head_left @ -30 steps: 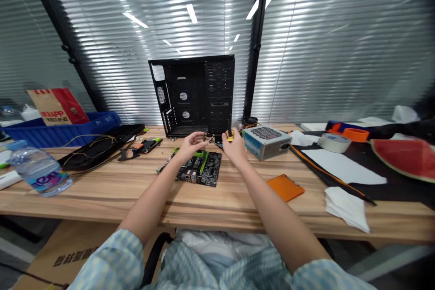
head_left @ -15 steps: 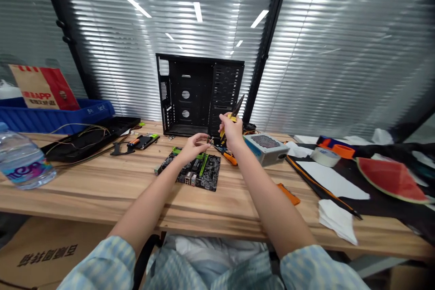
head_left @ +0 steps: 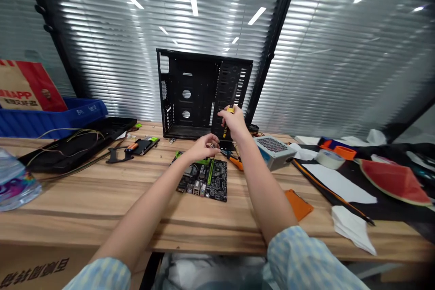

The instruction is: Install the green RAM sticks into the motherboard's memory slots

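Note:
My left hand (head_left: 205,147) is closed in a pinch above the back edge of a black-and-green motherboard (head_left: 217,180). Whatever small thing is between its fingertips is too tiny to make out. Higher up and to the right, my right hand (head_left: 234,122) grips yellow-handled pliers (head_left: 230,110), their dark jaws pointing upward. Behind both hands stands an open black computer case (head_left: 199,86). On the table between my right forearm and the motherboard lies an orange-handled tool (head_left: 236,160), partly covered by the arm.
To the right are a power supply (head_left: 273,150), an orange flat piece (head_left: 298,205), a tape roll (head_left: 329,158) and paper napkins (head_left: 353,229). Leftward lie a black panel with wires (head_left: 78,145), a blue bin (head_left: 84,112) and a water bottle (head_left: 16,181).
The pliers in my right hand have turned from slanting right to nearly upright. My left hand keeps its pinch near the motherboard's back edge. The view has shifted slightly.

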`<state>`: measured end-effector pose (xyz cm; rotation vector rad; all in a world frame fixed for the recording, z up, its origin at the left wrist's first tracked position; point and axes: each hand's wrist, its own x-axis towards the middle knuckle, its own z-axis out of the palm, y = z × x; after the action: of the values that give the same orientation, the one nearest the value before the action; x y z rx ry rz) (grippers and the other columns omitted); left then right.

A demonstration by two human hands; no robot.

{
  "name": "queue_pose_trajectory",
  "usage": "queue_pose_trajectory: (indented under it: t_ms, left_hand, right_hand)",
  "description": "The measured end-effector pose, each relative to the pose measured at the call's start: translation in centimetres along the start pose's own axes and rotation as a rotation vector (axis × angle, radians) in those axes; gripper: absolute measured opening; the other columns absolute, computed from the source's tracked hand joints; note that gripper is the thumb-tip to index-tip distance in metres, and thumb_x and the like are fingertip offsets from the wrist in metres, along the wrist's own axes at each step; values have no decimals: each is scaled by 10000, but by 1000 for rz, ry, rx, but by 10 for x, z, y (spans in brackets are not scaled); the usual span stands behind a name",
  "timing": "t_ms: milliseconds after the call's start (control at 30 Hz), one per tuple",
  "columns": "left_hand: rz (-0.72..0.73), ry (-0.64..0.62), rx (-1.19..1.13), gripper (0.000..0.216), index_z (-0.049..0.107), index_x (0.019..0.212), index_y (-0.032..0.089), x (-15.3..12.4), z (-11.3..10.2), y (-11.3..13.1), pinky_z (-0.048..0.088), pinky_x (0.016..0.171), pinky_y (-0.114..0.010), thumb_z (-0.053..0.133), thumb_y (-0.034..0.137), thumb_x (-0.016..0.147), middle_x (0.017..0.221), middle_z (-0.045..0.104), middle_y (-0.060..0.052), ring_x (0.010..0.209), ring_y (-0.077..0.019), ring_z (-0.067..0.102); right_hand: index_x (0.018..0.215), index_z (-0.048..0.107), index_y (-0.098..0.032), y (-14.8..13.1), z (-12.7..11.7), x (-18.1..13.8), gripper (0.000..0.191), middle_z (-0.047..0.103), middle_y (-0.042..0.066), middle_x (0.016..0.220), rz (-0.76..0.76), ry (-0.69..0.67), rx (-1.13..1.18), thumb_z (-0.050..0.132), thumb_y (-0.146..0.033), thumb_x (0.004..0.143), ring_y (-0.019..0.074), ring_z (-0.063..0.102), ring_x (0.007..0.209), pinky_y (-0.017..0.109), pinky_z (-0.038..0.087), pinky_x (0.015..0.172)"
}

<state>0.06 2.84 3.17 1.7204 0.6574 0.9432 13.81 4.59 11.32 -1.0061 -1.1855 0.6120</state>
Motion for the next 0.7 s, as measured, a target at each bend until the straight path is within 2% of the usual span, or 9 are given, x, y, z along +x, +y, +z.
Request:
queue_pose_trajectory:
  t_ms: [200, 367, 533, 700]
  left_hand:
    - [34, -130, 42, 358, 488, 887, 179, 8, -6, 5, 458, 579, -250, 732, 269, 641, 789, 517, 30, 624, -94, 527]
    - [99, -228, 167, 334, 513, 848, 174, 16, -17, 10, 465, 665, -264, 753, 270, 638, 778, 563, 14, 724, -128, 570]
    - [126, -267, 165, 326, 516, 821, 169, 16, -23, 10, 481, 707, -280, 768, 243, 627, 810, 614, -11, 773, -146, 600]
    - [107, -271, 209, 337, 532, 854, 159, 13, -20, 14, 496, 722, -306, 769, 227, 626, 827, 629, -29, 790, -167, 619]
  right_hand:
    - [772, 438, -243, 1, -3, -6, 302, 374, -115, 534, -34, 120, 115, 674, -269, 585, 76, 360, 416, 221, 333, 388]
    - [770, 401, -251, 2, 2, -8, 303, 339, -122, 552, -23, 159, 274, 662, -255, 615, 60, 325, 397, 213, 328, 375]
    - [776, 422, -245, 1, 8, -12, 296, 339, -114, 568, -99, 115, 192, 681, -314, 649, 58, 348, 434, 202, 341, 410]
    - [793, 452, -230, -3, 12, -6, 263, 408, -78, 648, -210, 163, 56, 671, -330, 687, 80, 449, 572, 204, 378, 506]
